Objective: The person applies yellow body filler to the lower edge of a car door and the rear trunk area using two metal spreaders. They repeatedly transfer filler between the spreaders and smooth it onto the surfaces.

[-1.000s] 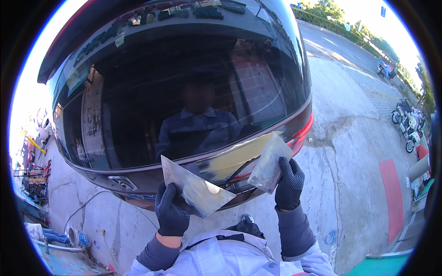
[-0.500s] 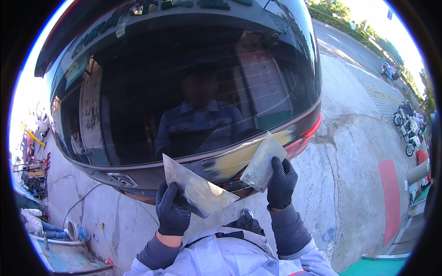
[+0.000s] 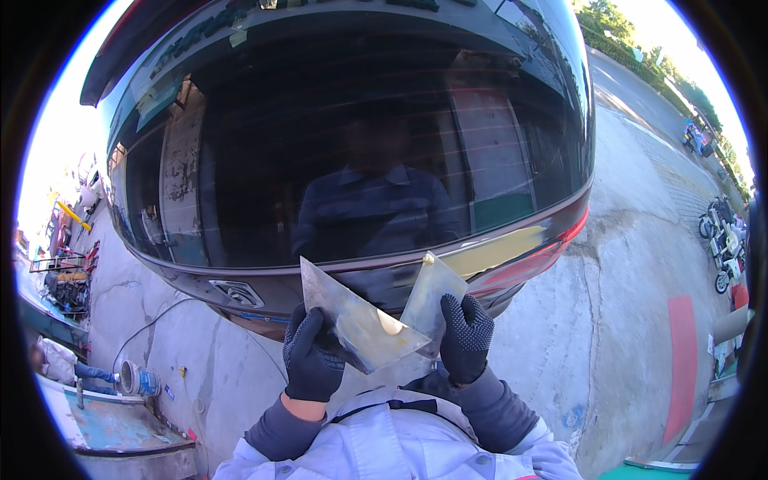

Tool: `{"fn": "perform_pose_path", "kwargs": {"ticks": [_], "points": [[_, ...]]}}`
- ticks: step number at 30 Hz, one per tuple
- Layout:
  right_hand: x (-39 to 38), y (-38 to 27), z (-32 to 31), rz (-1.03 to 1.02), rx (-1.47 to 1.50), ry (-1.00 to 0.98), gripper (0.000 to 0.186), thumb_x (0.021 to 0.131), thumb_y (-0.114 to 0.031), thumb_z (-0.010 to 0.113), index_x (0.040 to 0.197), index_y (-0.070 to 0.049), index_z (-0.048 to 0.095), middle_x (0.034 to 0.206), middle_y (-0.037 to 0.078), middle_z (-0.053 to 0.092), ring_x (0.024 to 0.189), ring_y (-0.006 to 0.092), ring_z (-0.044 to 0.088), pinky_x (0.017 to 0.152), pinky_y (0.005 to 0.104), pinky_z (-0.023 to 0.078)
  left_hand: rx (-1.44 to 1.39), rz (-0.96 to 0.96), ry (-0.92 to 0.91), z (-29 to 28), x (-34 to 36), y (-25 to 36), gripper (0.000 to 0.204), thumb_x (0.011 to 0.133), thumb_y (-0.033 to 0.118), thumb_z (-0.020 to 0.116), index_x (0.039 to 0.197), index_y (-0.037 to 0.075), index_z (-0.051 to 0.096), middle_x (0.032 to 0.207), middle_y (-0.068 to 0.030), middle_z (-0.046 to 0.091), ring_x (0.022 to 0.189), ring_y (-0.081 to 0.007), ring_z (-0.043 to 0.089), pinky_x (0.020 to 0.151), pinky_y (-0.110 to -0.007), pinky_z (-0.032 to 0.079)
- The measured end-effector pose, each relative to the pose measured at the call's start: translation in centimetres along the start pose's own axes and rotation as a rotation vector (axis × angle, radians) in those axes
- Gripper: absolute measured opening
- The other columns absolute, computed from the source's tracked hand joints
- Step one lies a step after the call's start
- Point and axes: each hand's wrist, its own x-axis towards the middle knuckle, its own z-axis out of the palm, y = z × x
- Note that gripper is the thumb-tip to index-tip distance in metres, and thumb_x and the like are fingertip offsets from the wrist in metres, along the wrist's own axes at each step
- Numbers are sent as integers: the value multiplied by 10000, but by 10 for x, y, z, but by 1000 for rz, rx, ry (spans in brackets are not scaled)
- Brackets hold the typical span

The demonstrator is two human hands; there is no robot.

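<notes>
In a dark dotted glove, my left hand point(image 3: 314, 356) is closed on a flat, smeared putty scraper point(image 3: 348, 316) with a cream dab of filler point(image 3: 390, 322) near its right edge. My gloved right hand point(image 3: 466, 340) pinches a second putty scraper point(image 3: 432, 298), whose top corner carries a small bit of filler point(image 3: 430, 258). The two scrapers sit close together, the left one overlapping the right one's lower part. Beyond them, a pale yellow filler patch point(image 3: 498, 252) lies along the car's dark rear panel point(image 3: 272, 280), beneath the rear window point(image 3: 360, 168).
The car's red tail light point(image 3: 528, 268) is right of the scrapers. A cable point(image 3: 152, 328) runs over the concrete floor at left, near a bucket point(image 3: 140, 378) and another person point(image 3: 68, 364). Parked motorcycles point(image 3: 724, 244) and a red strip point(image 3: 682, 360) are at right.
My right hand has drawn its scraper off the filler patch, leftward to beside the left scraper. Filler now shows on its top corner. The car has shifted right in view.
</notes>
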Motion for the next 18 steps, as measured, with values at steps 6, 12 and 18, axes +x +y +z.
{"fn": "perform_pose_path", "kwargs": {"ticks": [6, 12, 18], "points": [[-11, 0, 31, -117, -96, -147, 201, 987, -128, 631, 1023, 59, 695, 842, 166, 707, 716, 244, 680, 680, 342, 532, -751, -378, 205, -17, -2, -9, 279, 908, 15, 639, 1182, -31, 614, 1160, -162, 625, 1032, -274, 639, 903, -366, 532], [-24, -40, 10, -433, -162, -489, 195, 951, -139, 654, 1050, 10, 731, 859, 153, 714, 749, 302, 698, 677, 390, 551, 108, -6, 68, -43, -4, -22, 249, 1062, 173, 468, 1251, 54, 577, 1181, -112, 623, 1103, -245, 623, 998, -395, 499], [-22, -60, -17, -648, -531, -647, 191, 922, -208, 687, 1005, -51, 758, 816, 125, 697, 737, 320, 692, 657, 424, 556, -975, -311, 166, -42, 8, -12, 270, 1087, 203, 425, 1240, 58, 594, 1157, -109, 642, 1099, -234, 624, 991, -376, 498]]}}
